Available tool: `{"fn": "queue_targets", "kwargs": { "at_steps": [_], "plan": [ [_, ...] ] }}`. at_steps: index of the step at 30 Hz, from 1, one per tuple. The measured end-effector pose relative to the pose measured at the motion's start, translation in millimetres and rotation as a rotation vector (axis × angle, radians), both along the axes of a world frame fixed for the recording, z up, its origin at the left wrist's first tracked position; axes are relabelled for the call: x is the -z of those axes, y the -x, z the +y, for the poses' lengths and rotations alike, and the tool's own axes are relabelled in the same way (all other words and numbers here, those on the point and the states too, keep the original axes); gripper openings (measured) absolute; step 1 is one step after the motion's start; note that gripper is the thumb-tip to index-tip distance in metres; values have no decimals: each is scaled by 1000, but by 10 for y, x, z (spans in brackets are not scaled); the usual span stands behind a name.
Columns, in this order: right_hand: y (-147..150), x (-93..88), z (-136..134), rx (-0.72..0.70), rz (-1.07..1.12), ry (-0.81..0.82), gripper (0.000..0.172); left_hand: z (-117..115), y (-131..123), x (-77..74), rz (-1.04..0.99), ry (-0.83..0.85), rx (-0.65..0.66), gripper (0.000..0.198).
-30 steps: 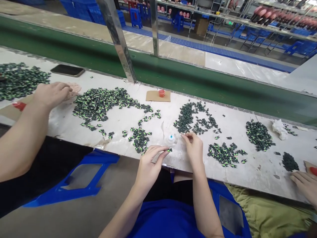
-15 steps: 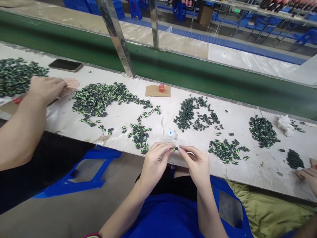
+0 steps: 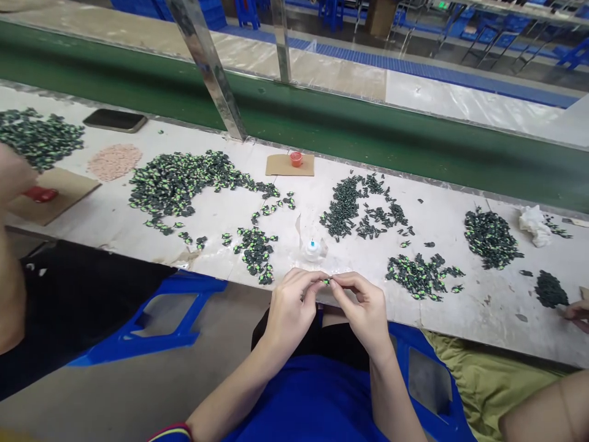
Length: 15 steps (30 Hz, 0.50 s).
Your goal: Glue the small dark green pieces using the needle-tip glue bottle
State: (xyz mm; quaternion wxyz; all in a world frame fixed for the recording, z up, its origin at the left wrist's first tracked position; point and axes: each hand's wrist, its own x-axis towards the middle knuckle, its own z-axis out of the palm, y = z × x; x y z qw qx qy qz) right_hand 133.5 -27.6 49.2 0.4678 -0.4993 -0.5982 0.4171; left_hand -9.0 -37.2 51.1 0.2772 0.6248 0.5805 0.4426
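Note:
My left hand (image 3: 294, 307) and my right hand (image 3: 363, 307) meet at the table's front edge, fingertips pinched on one small dark-and-green piece (image 3: 326, 282). Fingers cover most of that piece. Just beyond them stands a small white bottle with a blue tip (image 3: 312, 248). Left of my hands lies a cluster of black-and-green pieces (image 3: 256, 253), joined by a trail to a larger heap (image 3: 184, 181). To the right is another black-and-green pile (image 3: 421, 276). Plain dark green pieces (image 3: 343, 205) are scattered behind the bottle.
A red cup (image 3: 296, 159) sits on cardboard (image 3: 276, 166). At the left are pink pieces (image 3: 115, 162), a phone (image 3: 115, 120) and a person's arm (image 3: 11, 294). On the right, another person's hand (image 3: 578, 313) is near a dark pile (image 3: 550, 290). A metal post (image 3: 209, 67) rises behind.
The person's hand at the left has moved left, away from the pink pieces. The view has shifted slightly. My hands keep their pinch on the small piece, which is now more covered.

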Motion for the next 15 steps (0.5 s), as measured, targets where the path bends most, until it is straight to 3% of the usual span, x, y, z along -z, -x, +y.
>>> {"fn": "queue_targets", "kwargs": {
  "at_steps": [10, 15],
  "plan": [
    [-85, 67, -19, 11, -51, -98, 5, 21, -5, -54, -189, 179, 52, 12],
    [-179, 61, -45, -27, -90, -131, 21, 13, -32, -64, -133, 101, 106, 13]
  ]
}}
